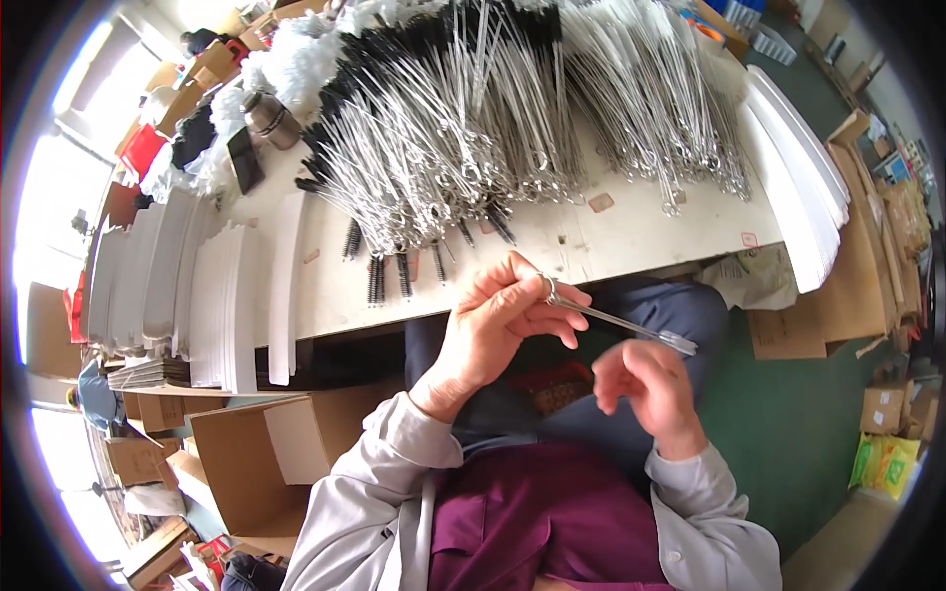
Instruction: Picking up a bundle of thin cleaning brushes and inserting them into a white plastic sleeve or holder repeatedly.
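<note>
My left hand point(498, 320) is raised in front of the table edge, thumb and forefinger pinched on the ring ends of a small bunch of wire-handled brushes point(621, 322). Their thin metal shafts point right, and the far tips look pale; their exact number cannot be made out. Just below those tips is my right hand point(655, 389), slightly blurred, fingers loosely curved and apart, holding nothing. Beyond both hands lies a big heap of black-bristled wire brushes point(443, 128), looped ends toward me. Another heap with pale ends point(650, 98) lies to its right.
Several short black bristle brushes point(375, 281) lie at the table's point(552, 258) near edge. Folded white card strips point(225, 305) stand at left, with more white strips point(803, 167) at right. A metal flask point(271, 120) and dark phone point(244, 161) sit far left. An open carton point(246, 463) is below.
</note>
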The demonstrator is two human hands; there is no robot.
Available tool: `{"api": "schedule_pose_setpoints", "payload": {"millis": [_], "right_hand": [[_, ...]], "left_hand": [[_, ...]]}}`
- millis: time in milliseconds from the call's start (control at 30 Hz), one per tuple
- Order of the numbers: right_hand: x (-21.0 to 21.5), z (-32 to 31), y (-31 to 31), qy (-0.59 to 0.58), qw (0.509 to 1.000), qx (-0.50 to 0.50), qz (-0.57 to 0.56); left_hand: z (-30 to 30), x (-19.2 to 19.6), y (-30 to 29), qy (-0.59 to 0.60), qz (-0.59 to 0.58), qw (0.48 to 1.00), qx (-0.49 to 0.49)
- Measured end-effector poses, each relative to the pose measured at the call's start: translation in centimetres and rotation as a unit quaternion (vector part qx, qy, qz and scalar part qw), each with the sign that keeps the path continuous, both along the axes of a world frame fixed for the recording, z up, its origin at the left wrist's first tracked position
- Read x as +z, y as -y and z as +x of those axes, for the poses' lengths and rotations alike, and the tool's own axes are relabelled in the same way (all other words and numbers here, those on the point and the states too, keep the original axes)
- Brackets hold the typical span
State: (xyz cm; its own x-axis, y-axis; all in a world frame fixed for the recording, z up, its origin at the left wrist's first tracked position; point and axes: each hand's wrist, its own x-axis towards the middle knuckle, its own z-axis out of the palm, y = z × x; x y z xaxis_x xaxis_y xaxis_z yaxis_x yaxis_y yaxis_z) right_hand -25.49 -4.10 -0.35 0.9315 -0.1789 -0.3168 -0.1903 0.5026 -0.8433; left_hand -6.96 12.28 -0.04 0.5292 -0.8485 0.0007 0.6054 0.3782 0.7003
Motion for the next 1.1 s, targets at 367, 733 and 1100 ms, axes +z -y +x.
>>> {"api": "schedule_pose_setpoints", "payload": {"millis": [367, 733, 1100], "right_hand": [[3.8, 5.2, 1.1, 0.141, 0.895, 0.071, -0.418], [1.7, 6.9, 2.1, 0.070, 0.939, 0.004, -0.336], [0.0, 8.1, 2.6, 0.066, 0.965, -0.011, -0.252]], "left_hand": [[1.1, 3.0, -0.6, 0.050, -0.039, 0.998, -0.011], [10.2, 1.3, 0.9, 0.665, 0.425, 0.548, 0.276], [11.4, 1.6, 2.4, 0.667, 0.460, 0.523, 0.264]]}}
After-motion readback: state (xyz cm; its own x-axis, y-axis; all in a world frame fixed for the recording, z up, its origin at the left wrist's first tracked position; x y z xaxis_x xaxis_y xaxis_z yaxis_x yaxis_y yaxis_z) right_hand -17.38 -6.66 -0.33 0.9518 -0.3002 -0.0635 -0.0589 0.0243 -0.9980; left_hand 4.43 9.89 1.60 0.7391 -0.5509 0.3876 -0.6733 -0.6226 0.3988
